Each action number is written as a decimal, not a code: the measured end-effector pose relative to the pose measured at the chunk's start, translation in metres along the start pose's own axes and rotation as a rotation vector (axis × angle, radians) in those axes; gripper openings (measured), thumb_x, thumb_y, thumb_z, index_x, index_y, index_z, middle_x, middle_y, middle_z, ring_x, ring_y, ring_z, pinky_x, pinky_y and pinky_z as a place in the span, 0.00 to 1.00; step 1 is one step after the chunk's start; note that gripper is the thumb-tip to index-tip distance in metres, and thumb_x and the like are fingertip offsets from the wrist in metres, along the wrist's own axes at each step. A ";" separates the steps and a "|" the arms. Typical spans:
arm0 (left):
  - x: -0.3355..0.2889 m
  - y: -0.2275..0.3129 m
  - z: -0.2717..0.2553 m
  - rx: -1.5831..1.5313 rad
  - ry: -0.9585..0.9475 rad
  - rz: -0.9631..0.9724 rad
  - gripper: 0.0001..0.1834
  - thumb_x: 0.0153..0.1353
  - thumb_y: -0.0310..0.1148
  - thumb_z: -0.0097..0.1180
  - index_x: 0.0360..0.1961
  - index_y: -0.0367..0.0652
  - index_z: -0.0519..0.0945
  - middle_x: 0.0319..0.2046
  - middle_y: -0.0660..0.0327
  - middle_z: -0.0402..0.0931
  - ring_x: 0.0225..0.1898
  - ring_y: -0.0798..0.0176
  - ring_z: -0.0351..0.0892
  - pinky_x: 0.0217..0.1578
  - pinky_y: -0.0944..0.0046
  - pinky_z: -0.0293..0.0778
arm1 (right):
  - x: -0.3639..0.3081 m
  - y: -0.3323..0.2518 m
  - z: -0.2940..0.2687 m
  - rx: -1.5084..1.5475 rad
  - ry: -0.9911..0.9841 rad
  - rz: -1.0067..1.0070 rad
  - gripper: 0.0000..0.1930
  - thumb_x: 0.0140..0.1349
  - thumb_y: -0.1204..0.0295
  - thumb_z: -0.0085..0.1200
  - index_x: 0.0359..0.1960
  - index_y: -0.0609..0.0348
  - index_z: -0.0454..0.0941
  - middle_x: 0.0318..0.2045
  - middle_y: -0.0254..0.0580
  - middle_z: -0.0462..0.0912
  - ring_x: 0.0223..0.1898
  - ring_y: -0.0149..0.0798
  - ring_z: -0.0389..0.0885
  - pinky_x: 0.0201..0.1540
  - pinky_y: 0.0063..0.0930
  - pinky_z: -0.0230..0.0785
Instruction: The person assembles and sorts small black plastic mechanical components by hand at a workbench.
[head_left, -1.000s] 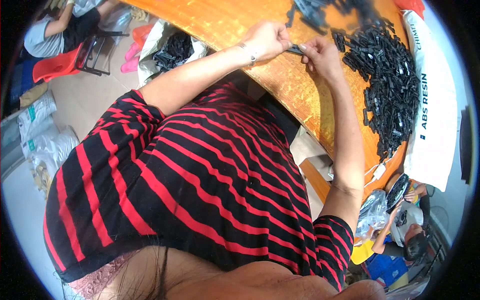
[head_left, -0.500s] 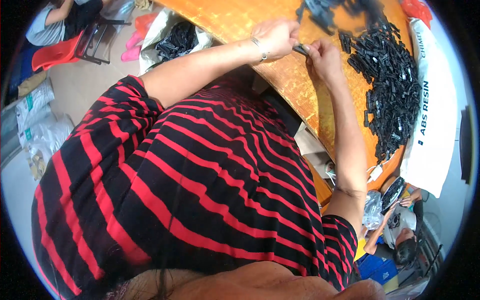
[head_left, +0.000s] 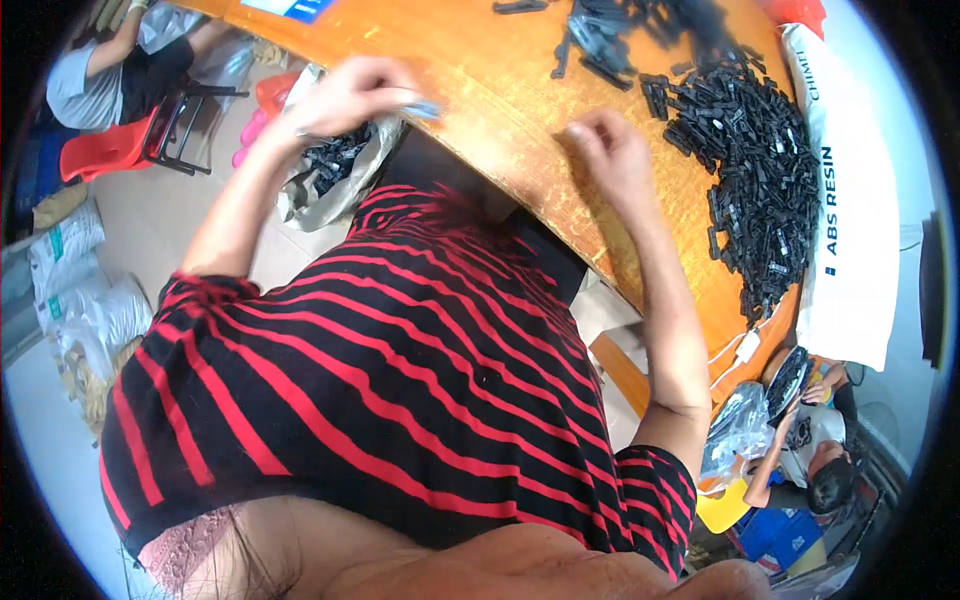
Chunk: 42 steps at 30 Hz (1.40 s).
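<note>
My left hand (head_left: 358, 97) is at the table's near edge, beside a pale sack (head_left: 368, 190) of black plastic parts (head_left: 335, 165). Its fingers pinch a small plastic part (head_left: 425, 109), blurred and shiny blue-grey. Over the orange wooden table (head_left: 480, 110), my right hand (head_left: 615, 160) is curled closed, with nothing visible in its fingers. Further right lies a big heap of small black plastic parts (head_left: 750, 160). Other black parts (head_left: 600, 45) lie scattered at the far side, some smeared by blur.
A white printed sack (head_left: 850, 220) lies along the table's right edge. One person (head_left: 85, 85) sits near a red chair (head_left: 105, 155) at far left; another person (head_left: 820, 450) works at lower right. Bags (head_left: 70, 250) stand on the floor at left. A white cord (head_left: 745, 345) hangs by the table.
My left hand has moved left, away from my right hand, toward the sack with a small part in its fingers. My right hand has shifted slightly left and down.
</note>
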<state>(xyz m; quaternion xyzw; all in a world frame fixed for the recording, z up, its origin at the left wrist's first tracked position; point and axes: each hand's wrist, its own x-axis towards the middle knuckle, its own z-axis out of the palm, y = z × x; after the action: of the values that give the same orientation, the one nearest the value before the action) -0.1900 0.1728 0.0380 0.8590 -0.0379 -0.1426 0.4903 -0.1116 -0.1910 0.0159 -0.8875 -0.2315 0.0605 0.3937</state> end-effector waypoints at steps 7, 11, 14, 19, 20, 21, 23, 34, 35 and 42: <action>-0.033 -0.020 -0.052 0.907 0.404 0.187 0.11 0.60 0.35 0.64 0.41 0.42 0.85 0.37 0.55 0.81 0.47 0.49 0.79 0.49 0.55 0.74 | 0.037 0.056 -0.047 -0.610 0.343 0.054 0.10 0.62 0.63 0.63 0.37 0.55 0.82 0.38 0.48 0.84 0.38 0.54 0.85 0.42 0.45 0.77; 0.037 0.009 0.015 0.640 0.371 0.337 0.10 0.63 0.38 0.63 0.38 0.43 0.83 0.35 0.55 0.80 0.41 0.49 0.81 0.44 0.55 0.77 | 0.043 0.057 -0.038 -0.709 0.279 0.130 0.11 0.61 0.63 0.64 0.39 0.55 0.81 0.41 0.48 0.82 0.38 0.55 0.85 0.40 0.47 0.78; 0.094 0.024 0.066 0.530 0.365 0.456 0.11 0.63 0.39 0.62 0.42 0.47 0.81 0.38 0.56 0.81 0.43 0.49 0.82 0.44 0.53 0.78 | 0.037 0.054 -0.030 -0.723 0.256 0.137 0.12 0.60 0.64 0.65 0.39 0.56 0.81 0.41 0.49 0.82 0.38 0.56 0.85 0.39 0.48 0.77; 0.146 0.057 0.097 0.504 0.333 0.332 0.16 0.61 0.48 0.63 0.39 0.47 0.80 0.37 0.56 0.82 0.43 0.48 0.83 0.43 0.50 0.78 | 0.009 0.029 -0.023 -0.635 0.230 0.105 0.12 0.57 0.66 0.68 0.35 0.58 0.78 0.38 0.50 0.81 0.35 0.57 0.84 0.37 0.48 0.76; 0.150 0.061 0.100 0.529 0.329 0.261 0.19 0.59 0.50 0.63 0.38 0.46 0.80 0.36 0.55 0.83 0.41 0.47 0.83 0.42 0.49 0.78 | 0.008 0.027 -0.017 -0.606 0.201 0.120 0.12 0.57 0.66 0.68 0.34 0.57 0.78 0.38 0.50 0.80 0.34 0.57 0.83 0.37 0.48 0.76; 0.154 0.065 0.105 0.553 0.317 0.196 0.21 0.57 0.53 0.64 0.37 0.46 0.80 0.34 0.54 0.83 0.40 0.47 0.84 0.41 0.48 0.78 | 0.005 0.025 -0.010 -0.576 0.213 0.091 0.13 0.56 0.66 0.69 0.33 0.56 0.77 0.37 0.49 0.80 0.34 0.56 0.83 0.37 0.48 0.75; 0.157 0.058 0.111 0.547 0.365 0.173 0.20 0.57 0.52 0.64 0.36 0.45 0.80 0.33 0.53 0.83 0.39 0.46 0.84 0.40 0.47 0.78 | 0.007 0.003 0.007 -0.543 0.204 0.040 0.11 0.57 0.65 0.67 0.33 0.56 0.77 0.36 0.47 0.79 0.34 0.55 0.83 0.36 0.48 0.75; 0.124 0.037 0.065 0.289 0.255 0.147 0.12 0.59 0.39 0.61 0.34 0.41 0.81 0.30 0.54 0.82 0.35 0.54 0.84 0.40 0.54 0.78 | 0.014 -0.009 0.015 -0.348 0.284 -0.056 0.10 0.64 0.63 0.62 0.42 0.53 0.82 0.40 0.45 0.81 0.39 0.51 0.84 0.40 0.45 0.77; 0.120 0.043 0.062 0.249 0.165 0.177 0.10 0.60 0.36 0.61 0.36 0.40 0.80 0.29 0.58 0.80 0.34 0.63 0.81 0.38 0.60 0.76 | 0.018 -0.009 0.011 -0.296 0.326 -0.073 0.11 0.64 0.64 0.62 0.44 0.52 0.82 0.41 0.45 0.82 0.40 0.50 0.84 0.41 0.44 0.77; 0.133 0.054 0.076 0.028 -0.026 0.361 0.11 0.63 0.35 0.62 0.40 0.38 0.81 0.29 0.64 0.80 0.32 0.69 0.76 0.37 0.66 0.74 | 0.017 0.002 0.004 0.153 0.237 0.065 0.08 0.65 0.70 0.64 0.39 0.63 0.83 0.20 0.38 0.82 0.16 0.29 0.77 0.22 0.25 0.70</action>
<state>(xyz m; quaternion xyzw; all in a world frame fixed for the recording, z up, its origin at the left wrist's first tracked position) -0.0800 0.0543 0.0195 0.8430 -0.1998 -0.0630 0.4955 -0.0967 -0.1815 0.0129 -0.8629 -0.1494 -0.0147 0.4827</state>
